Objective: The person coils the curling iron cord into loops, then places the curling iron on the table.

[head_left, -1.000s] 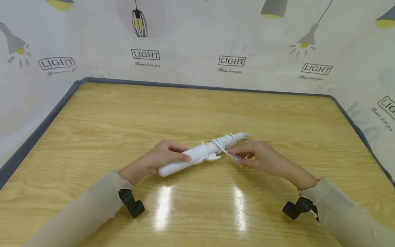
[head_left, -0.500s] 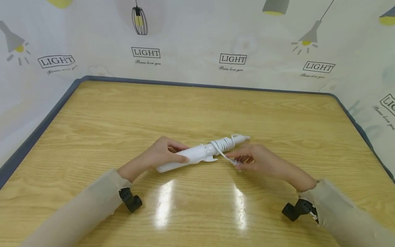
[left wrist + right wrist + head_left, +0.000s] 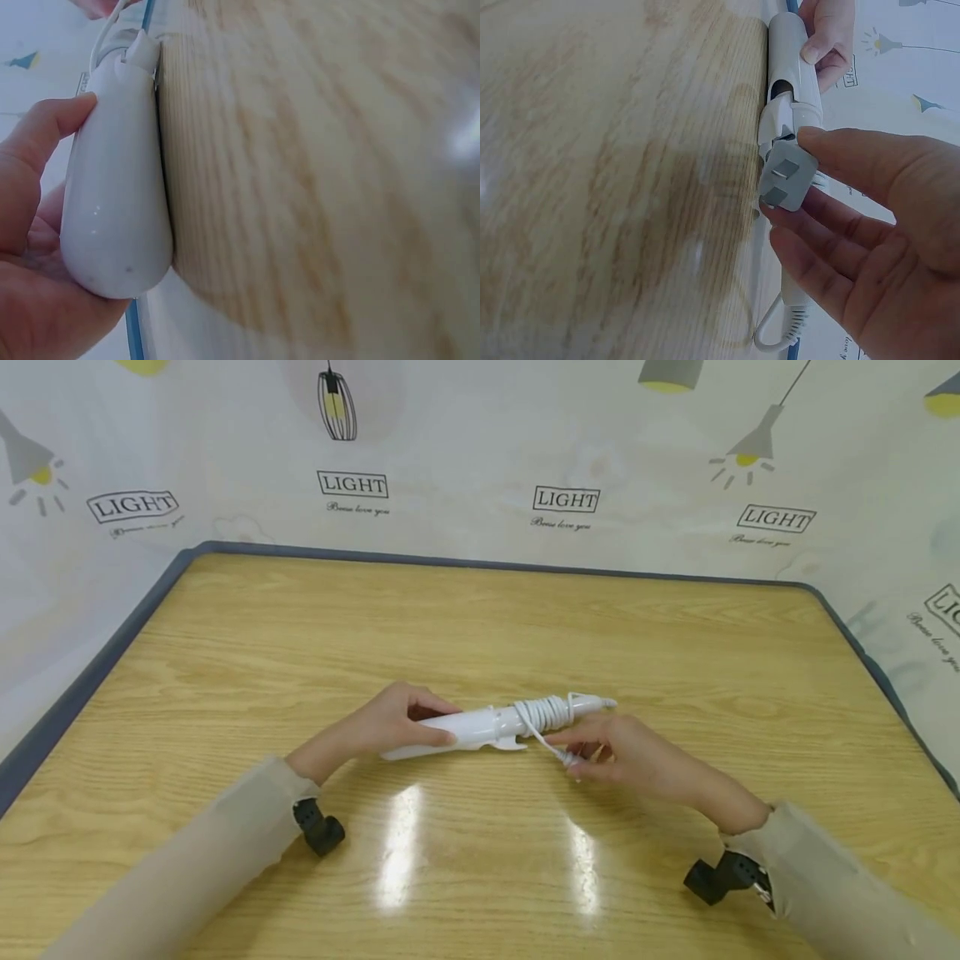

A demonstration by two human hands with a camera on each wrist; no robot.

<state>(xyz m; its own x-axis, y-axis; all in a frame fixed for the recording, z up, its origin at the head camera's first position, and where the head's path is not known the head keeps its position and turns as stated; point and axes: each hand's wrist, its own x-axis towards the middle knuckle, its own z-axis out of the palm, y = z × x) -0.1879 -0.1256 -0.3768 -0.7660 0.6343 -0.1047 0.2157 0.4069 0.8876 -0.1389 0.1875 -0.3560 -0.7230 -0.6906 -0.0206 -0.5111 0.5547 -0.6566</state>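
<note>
A white curling iron (image 3: 476,727) lies low over the table, its slim end pointing right. My left hand (image 3: 382,727) grips its wide smooth end, thumb along the near side, as the left wrist view also shows. A white cord (image 3: 546,713) is wound in several turns around the slim part. From the coil one length runs down to the plug (image 3: 801,174), which my right hand (image 3: 648,762) pinches between thumb and fingers. In the right wrist view the plug's two flat prongs face the camera. A small lever (image 3: 510,743) juts from the iron's near side.
The wood-grain table (image 3: 480,627) has a dark grey edge (image 3: 465,563). Behind it hangs a pale backdrop (image 3: 465,435) printed with lamps and lettering. A black wrist camera (image 3: 321,828) sits at the left cuff, another black wrist camera (image 3: 723,877) at the right.
The curling iron has turned to lie flatter across the view, its left end shifting up and its right end slightly down. Both hands keep their grips; the plug has moved slightly down.
</note>
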